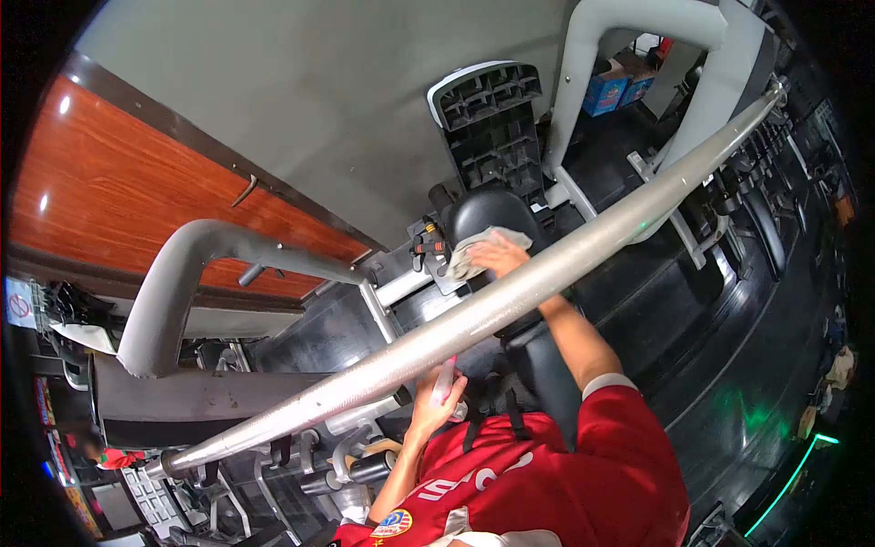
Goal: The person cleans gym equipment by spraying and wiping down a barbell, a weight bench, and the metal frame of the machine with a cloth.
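Observation:
My right hand [499,254] presses a crumpled pale cloth [469,255] onto the black padded seat [490,211] of a gym bench, reaching beyond a long metal bar. My left hand [432,405] is wrapped around a small translucent bottle [443,381] with a pink top, close to my body and just below the bar. The bar [510,296] runs diagonally across the view, hiding part of my right forearm and of the bench. Its kind of bottle top is too small to make out.
Thick grey frame tubes [164,292] rise on the left and, as another frame [583,73], on the right. A ribbed black backrest [492,118] stands by the grey wall. Blue boxes [606,91] sit behind. A person in red [118,458] is far left.

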`<state>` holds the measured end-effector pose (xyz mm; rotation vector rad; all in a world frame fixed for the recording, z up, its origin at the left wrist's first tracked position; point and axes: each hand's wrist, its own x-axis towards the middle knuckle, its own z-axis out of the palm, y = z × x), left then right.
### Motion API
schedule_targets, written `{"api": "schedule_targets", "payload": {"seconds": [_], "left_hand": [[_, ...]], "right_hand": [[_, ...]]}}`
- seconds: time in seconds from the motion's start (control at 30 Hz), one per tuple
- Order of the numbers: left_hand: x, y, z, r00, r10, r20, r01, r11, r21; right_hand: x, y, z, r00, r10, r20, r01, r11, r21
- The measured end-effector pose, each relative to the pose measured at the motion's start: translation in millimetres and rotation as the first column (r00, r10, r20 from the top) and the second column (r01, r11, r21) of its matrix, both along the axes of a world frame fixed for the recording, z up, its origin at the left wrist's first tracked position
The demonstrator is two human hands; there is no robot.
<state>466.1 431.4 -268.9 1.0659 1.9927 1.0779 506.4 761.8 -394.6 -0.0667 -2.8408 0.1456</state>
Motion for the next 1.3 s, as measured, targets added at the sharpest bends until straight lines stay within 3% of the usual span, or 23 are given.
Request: {"api": "schedule_targets", "payload": {"seconds": [0.03, 0.1, 0.13, 0.17, 0.23, 0.3, 0.37, 0.43, 0.47, 0.5, 0.57, 0.6, 0.63, 0.67, 0.7, 0.77, 0.87, 0.9, 0.97, 1.03, 1.2, 1.23, 1.3], "left_hand": [[1, -1, 1, 1.000, 0.001, 0.000, -0.001, 1.000, -0.001], [1, -4, 3, 0.999, 0.032, 0.029, -0.033, 0.999, 0.031], [2, -6, 5, 0.999, 0.039, 0.028, -0.040, 0.999, 0.033], [4, -8, 7, 0.996, 0.073, 0.044, -0.073, 0.997, 0.009], [8, -11, 6, 0.992, 0.113, 0.059, -0.113, 0.994, -0.011], [11, -11, 4, 0.992, 0.106, 0.063, -0.109, 0.994, 0.032], [17, -9, 9, 0.988, 0.119, 0.094, -0.120, 0.993, 0.007], [19, -8, 14, 0.985, 0.125, 0.119, -0.125, 0.992, -0.014], [19, -8, 15, 0.980, 0.134, 0.143, -0.132, 0.991, -0.027], [20, -9, 15, 0.975, 0.145, 0.168, -0.140, 0.989, -0.044], [22, -15, 14, 0.978, 0.145, 0.149, -0.140, 0.989, -0.046], [23, -16, 13, 0.981, 0.146, 0.131, -0.142, 0.989, -0.039], [24, -17, 13, 0.980, 0.151, 0.132, -0.147, 0.988, -0.039], [25, -19, 14, 0.977, 0.166, 0.133, -0.160, 0.986, -0.051], [25, -21, 15, 0.975, 0.180, 0.133, -0.173, 0.983, -0.062], [27, -20, 20, 0.967, 0.187, 0.173, -0.174, 0.981, -0.089], [27, -18, 17, 0.975, 0.143, 0.172, -0.129, 0.988, -0.087], [27, -20, 15, 0.985, 0.110, 0.129, -0.102, 0.992, -0.068], [29, -22, 8, 0.988, 0.104, 0.117, -0.100, 0.994, -0.035], [27, -26, 8, 0.991, 0.087, 0.100, -0.088, 0.996, 0.002], [29, -34, 11, 0.980, 0.122, 0.156, -0.115, 0.992, -0.050], [30, -35, 11, 0.979, 0.126, 0.158, -0.120, 0.992, -0.047], [35, -40, 12, 0.956, 0.190, 0.225, -0.169, 0.980, -0.108]], "right_hand": [[11, 7, 23, 0.995, -0.064, 0.071, 0.063, 0.998, 0.019], [24, 20, 26, 0.934, -0.357, -0.005, 0.291, 0.771, -0.566], [19, 25, -28, 0.718, -0.537, -0.443, -0.012, 0.627, -0.779], [15, 18, -25, 0.723, -0.530, -0.443, -0.016, 0.628, -0.778], [1, -12, -13, 0.523, -0.781, -0.342, 0.510, 0.608, -0.608], [-16, -25, -45, 0.761, -0.594, -0.262, 0.449, 0.773, -0.448], [-17, -41, -101, 0.926, -0.357, -0.120, 0.346, 0.932, -0.107], [5, -23, -61, 0.995, -0.099, 0.016, 0.100, 0.991, -0.090], [13, -2, -69, 0.998, 0.023, -0.063, -0.029, 0.995, -0.097], [11, 23, -112, 0.997, -0.080, 0.025, 0.080, 0.997, -0.018], [37, 36, -77, 0.922, -0.337, 0.192, 0.373, 0.907, -0.195], [36, 31, -75, 0.923, -0.334, 0.193, 0.370, 0.908, -0.195], [33, 20, -74, 0.828, -0.550, -0.111, 0.490, 0.805, -0.333], [28, 6, -72, 0.592, -0.722, -0.359, 0.530, 0.684, -0.502], [19, -17, -59, 0.573, -0.756, -0.317, 0.600, 0.650, -0.465], [14, -62, -20, 0.661, -0.741, -0.118, 0.558, 0.590, -0.584], [37, -78, -7, 0.949, -0.293, -0.115, 0.237, 0.906, -0.350], [48, -65, -17, 0.949, -0.294, -0.112, 0.239, 0.905, -0.352], [62, -27, -31, 0.996, -0.069, -0.057, 0.053, 0.968, -0.246], [72, -9, -3, 0.968, -0.202, 0.148, 0.240, 0.917, -0.318], [46, -48, -2, 0.765, -0.628, -0.143, 0.485, 0.708, -0.513], [36, -62, -7, 0.738, -0.650, -0.181, 0.511, 0.714, -0.478], [29, -88, -28, 0.870, -0.476, -0.127, 0.397, 0.829, -0.394]]}}
